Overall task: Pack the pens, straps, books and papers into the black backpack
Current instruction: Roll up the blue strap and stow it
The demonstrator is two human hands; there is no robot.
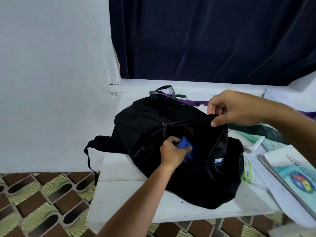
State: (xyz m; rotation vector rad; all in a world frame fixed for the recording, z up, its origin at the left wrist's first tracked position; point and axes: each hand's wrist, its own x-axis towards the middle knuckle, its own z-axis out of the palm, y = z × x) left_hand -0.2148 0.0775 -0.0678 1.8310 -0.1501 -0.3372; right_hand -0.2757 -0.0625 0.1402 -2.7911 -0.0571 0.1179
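- Your right hand [234, 108] pinches the black backpack [179, 151] by its opening's edge, lifting it.
- Your left hand [172, 153] grips a blue strap [185, 147], pushing it into that opening.
- Books [294, 175] lie below your right hand on the table [130, 202].

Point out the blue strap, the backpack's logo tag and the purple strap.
blue strap [185, 145]: head view, on the bunched part by the left hand's fingers.
logo tag [218, 161]: head view, middle of the tag on the backpack's front.
purple strap [193, 102]: head view, stretch behind the backpack.

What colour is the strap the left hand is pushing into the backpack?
Blue; the strap shows in the head view, gripped by the left hand.
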